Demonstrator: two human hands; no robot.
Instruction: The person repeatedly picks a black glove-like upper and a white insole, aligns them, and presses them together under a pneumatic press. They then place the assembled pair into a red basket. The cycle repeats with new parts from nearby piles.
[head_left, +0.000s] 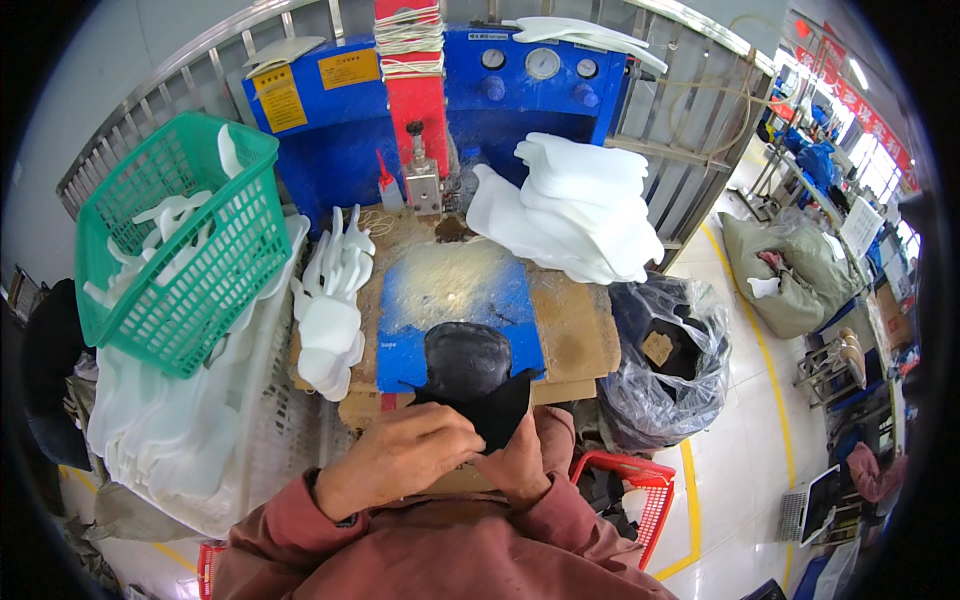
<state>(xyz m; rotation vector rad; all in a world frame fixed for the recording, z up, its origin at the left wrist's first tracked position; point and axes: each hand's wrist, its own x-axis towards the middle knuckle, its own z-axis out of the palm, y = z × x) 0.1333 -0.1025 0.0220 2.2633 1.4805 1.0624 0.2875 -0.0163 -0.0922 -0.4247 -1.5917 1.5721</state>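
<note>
Close to my body, both hands are closed on a black fabric piece (490,418) with pointed corners. My left hand (415,455) pinches its near left edge, fingers bent together. From the right, my right hand (515,462) grips the same piece, its thumb side against the cloth. Just beyond the cloth is a smooth, dark rounded form (467,358), standing at the near edge of a blue sheet (400,345). The cloth overlaps its near right side; whether the two are joined I cannot tell.
Pale dust covers the blue sheet before a blue machine (460,80) with gauges. White sole-shaped pieces (330,325) lie left; a larger white stack (580,210) sits right. A green basket (225,235) stands left, a plastic bag (665,405) and red basket (652,510) right.
</note>
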